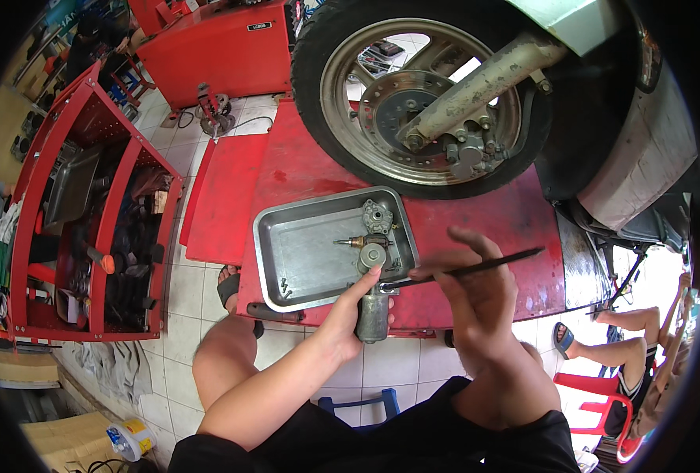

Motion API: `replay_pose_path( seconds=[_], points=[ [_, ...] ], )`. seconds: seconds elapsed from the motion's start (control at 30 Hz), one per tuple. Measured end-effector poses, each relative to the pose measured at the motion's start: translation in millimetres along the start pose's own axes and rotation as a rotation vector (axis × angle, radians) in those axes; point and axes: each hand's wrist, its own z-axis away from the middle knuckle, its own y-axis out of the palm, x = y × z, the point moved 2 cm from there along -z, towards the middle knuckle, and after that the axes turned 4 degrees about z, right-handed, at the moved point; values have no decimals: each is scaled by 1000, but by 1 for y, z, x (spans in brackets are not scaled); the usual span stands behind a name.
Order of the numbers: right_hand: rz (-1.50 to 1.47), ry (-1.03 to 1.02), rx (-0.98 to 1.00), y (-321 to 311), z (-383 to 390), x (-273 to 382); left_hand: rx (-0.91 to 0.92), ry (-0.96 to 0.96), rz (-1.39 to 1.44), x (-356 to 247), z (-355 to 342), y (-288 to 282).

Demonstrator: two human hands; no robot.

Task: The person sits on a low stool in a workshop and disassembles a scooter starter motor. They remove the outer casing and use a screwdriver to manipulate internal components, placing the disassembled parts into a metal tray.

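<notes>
Head view: at the left of the frame, a red cabinet [121, 185] is seen with its shelves loaded. Left of centre, a steel tray [303, 236] is set on the red surface [492, 229], with small dark fasteners [286, 288] gathered toward its lower left corner and a cast fitting [377, 216] near its upper right one. Just below the middle of the frame, a cylindrical grey metal part [374, 319] is gripped by the left hand [340, 323] over the tray's near rim, thumb on one side and fingertips round the other. Against it is placed the shiny end of a dark rod-like tool [484, 270], crossed by the right hand [484, 296]; its fingers are partly spread and blurred, so how firmly the rod is grasped cannot be told. For good work, the part should probably be braced firmly, the tool's end seated fully and squarely, and force applied evenly so that nothing slips; loose pieces are best caught over the tray. As for writing, printing too small to make out is carried by a white-and-yellow bucket [132, 439] at lower left, and a small dark label [260, 26] with pale characters is fixed to the red housing [216, 63] at upper left.
</notes>
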Motion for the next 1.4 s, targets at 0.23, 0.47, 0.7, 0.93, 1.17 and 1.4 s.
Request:
replay_pose_path(
  seconds=[0.23,0.47,0.7,0.93,1.17,1.4],
  points=[
    [68,-64,13,5,-8,0,51,-12,38,2,-5,-5],
    [347,-42,136,-10,-6,-10,9,0,35,-2,-2,-3],
    [203,-162,186,-3,-6,-7,16,-19,44,-2,-3,-5],
    [205,-229,114,-1,2,-9,77,7,29,-3,-1,-5],
    [178,-213,48,1,2,-11,63,45,24,-6,3,-5],
    [291,-280,133,2,3,-2,33,82,36,-9,8,-2]
  ],
)
